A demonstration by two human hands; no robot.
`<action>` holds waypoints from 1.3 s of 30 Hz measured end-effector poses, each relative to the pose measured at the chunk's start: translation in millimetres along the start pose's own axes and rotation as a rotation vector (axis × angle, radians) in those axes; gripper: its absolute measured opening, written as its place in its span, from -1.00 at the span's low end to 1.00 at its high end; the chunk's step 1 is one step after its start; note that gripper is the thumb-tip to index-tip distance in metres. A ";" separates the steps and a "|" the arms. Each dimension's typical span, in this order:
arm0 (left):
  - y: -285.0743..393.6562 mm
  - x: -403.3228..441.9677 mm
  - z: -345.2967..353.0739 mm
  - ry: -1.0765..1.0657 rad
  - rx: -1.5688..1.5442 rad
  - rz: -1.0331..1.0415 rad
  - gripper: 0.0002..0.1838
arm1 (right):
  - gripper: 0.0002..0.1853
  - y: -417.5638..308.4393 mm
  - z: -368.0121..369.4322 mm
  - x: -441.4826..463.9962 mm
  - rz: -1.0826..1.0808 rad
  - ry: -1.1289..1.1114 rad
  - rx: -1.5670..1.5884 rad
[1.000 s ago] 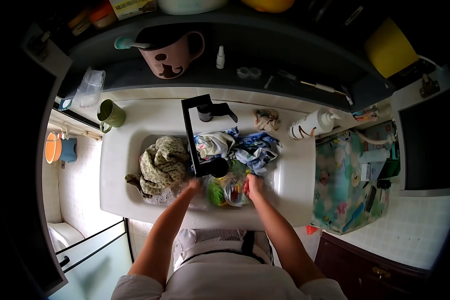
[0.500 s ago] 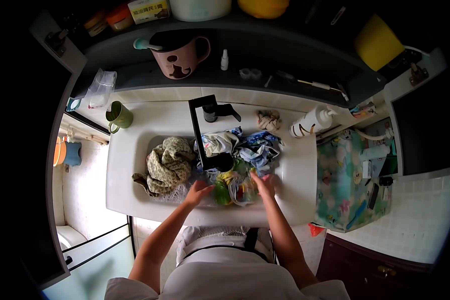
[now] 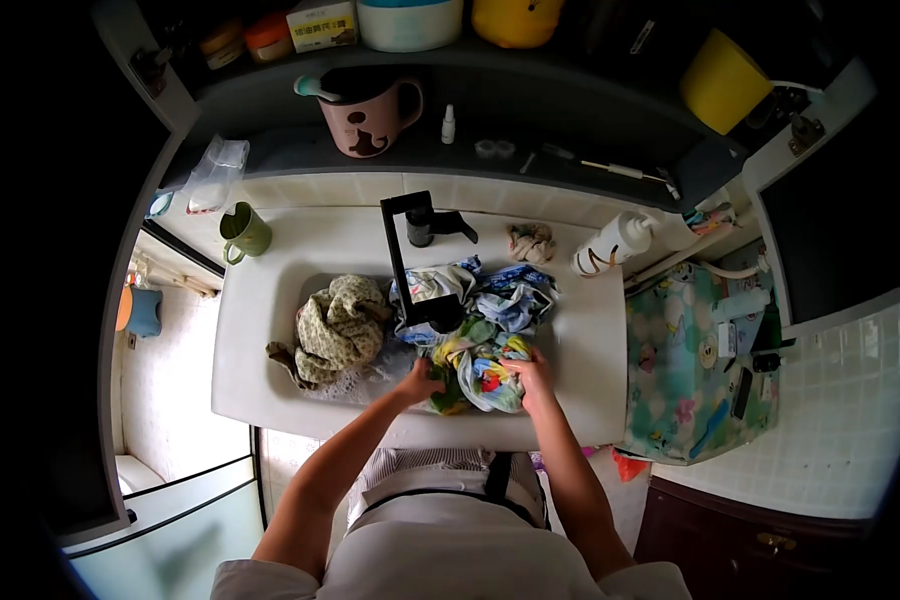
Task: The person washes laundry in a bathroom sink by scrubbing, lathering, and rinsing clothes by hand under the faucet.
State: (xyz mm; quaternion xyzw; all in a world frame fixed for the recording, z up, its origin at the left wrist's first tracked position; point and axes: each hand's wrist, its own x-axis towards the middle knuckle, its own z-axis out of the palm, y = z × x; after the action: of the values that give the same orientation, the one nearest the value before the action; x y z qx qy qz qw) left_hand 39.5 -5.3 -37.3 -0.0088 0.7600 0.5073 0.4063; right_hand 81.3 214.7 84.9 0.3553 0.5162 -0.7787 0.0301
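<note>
Where the grip falls: multicoloured cloth [image 3: 492, 378], bunched, at the front of the white sink [image 3: 250, 330].
Left hand [image 3: 426, 382]: fingers curled on the cloth's left edge.
Right hand [image 3: 532, 372]: grasping its right edge.
Sink, left side: olive patterned cloth [image 3: 340, 325], heaped; suds [image 3: 348, 386] just beside it.
Sink, rear: blue-and-white cloth [image 3: 512, 298]; black faucet [image 3: 398, 265] overhanging.
Ledge: green mug [image 3: 250, 232], left; crumpled rag [image 3: 531, 243] and white pump bottle [image 3: 610, 247], right.
</note>
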 end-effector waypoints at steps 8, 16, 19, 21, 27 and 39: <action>24.6 19.0 58.1 -0.208 -0.151 0.382 -0.51 | -0.68 -74.9 38.3 -67.7 -0.153 -0.238 0.015; 31.8 -21.1 -10.5 -0.064 -0.140 0.110 -0.71 | -0.71 -39.3 57.2 -58.4 -0.064 -0.501 -0.146; 21.7 -34.2 -44.9 0.054 -0.326 -0.039 -0.73 | -0.76 -10.5 69.2 -48.5 -0.115 -0.604 -0.318; 30.1 -51.3 -56.5 0.088 -0.406 0.015 -0.74 | -0.75 19.5 69.5 -33.0 -0.231 -0.752 -0.691; 91.3 -93.4 -54.9 -0.187 -0.454 0.031 -0.92 | -0.78 25.3 71.6 -56.1 -0.606 -0.540 -1.097; 132.5 -66.7 -26.6 -0.256 -0.297 0.230 -0.89 | -0.70 -18.3 36.7 -7.4 -0.462 -0.075 -1.491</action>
State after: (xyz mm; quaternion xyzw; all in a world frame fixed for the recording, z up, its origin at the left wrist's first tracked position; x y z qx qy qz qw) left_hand 11.6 11.7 109.8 0.0826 0.6152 0.6535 0.4331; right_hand 60.0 190.6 111.4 0.0982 0.9627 -0.2242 0.1152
